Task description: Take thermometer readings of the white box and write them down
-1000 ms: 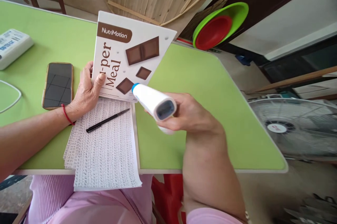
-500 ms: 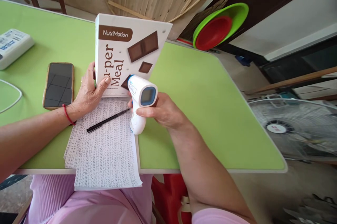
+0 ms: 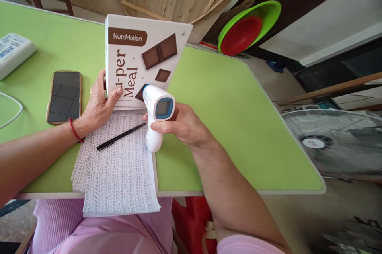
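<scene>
My left hand (image 3: 101, 100) grips the lower left corner of a white NutriMotion box (image 3: 164, 29), thumb across its front and the other fingers mostly hidden behind. The box is held up, its printed face towards me. In my right hand (image 3: 185, 122) is a white and blue infrared thermometer (image 3: 154, 138), held by its handle; its small grey screen faces me and its front end covers part of the box's lower face. Below both lie sheets of handwritten paper (image 3: 122, 182), the top one hanging over the table's near edge. A black pen (image 3: 119, 137) rests on the paper.
A smartphone (image 3: 65, 96) lies left of my left hand on the green table (image 3: 227, 138). Farther left are a white device with a label (image 3: 14, 55) and a white cable (image 3: 16, 116). A fan (image 3: 313, 142) stands beyond the right edge, with green and red basins (image 3: 244, 35) behind.
The whole view has shifted slightly, so things appear a little farther left. Both hands keep their hold on the box and the thermometer, with hardly any other movement.
</scene>
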Available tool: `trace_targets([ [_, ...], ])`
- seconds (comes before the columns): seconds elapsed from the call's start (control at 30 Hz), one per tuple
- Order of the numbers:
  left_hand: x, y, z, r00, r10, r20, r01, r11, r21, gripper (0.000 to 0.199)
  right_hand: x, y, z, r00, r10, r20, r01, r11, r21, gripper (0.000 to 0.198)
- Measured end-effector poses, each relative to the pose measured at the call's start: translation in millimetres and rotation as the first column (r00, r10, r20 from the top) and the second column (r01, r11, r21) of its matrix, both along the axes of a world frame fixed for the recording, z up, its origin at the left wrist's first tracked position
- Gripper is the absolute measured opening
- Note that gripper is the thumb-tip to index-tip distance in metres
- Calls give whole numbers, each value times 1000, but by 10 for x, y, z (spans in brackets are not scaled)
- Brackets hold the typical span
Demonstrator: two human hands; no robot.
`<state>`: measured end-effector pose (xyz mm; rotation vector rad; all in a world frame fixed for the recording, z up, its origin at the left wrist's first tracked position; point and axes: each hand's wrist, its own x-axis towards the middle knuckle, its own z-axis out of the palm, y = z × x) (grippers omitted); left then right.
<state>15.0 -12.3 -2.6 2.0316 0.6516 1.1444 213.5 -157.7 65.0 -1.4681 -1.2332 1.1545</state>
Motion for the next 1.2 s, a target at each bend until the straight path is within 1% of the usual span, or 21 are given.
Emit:
trace_targets([
  [0.13,-3,2,-11,999,37,-10,-37,999,-2,67,-26,7,-4,1000,3,-26,-2,1000,13,44],
  [0.3,9,-6,9,999,-1,39,0,1000,11,64,-61,1,4,1000,13,-13,-12,1000,22,45],
  [0.37,11,-15,29,999,-9,36,9,1000,6,63,-68,-1,5,1000,12,-22,-11,1000,20,46],
  [0.53,15,-23,49,999,-15,40,16,1000,-15,64,-59,9,-23,1000,-13,-1,13,1000,-14,47],
  [0.67,14,-12,25,999,-26,43,26,1000,0,64,-60,15,-32,999,-31,13,31,999,-26,47],
  [0.83,0,4,-43,999,-15,47,16,999,-38,63,-77,15,-29,999,-50,-1,49,998,-28,46],
  [0.93,0,19,-73,998,-24,57,26,999,-35,64,-77,17,-31,999,-53,-7,53,998,-25,45],
  [1.2,-3,16,-60,999,3,43,-3,1000,-3,69,-59,14,-28,1000,-28,3,28,999,-25,44],
])
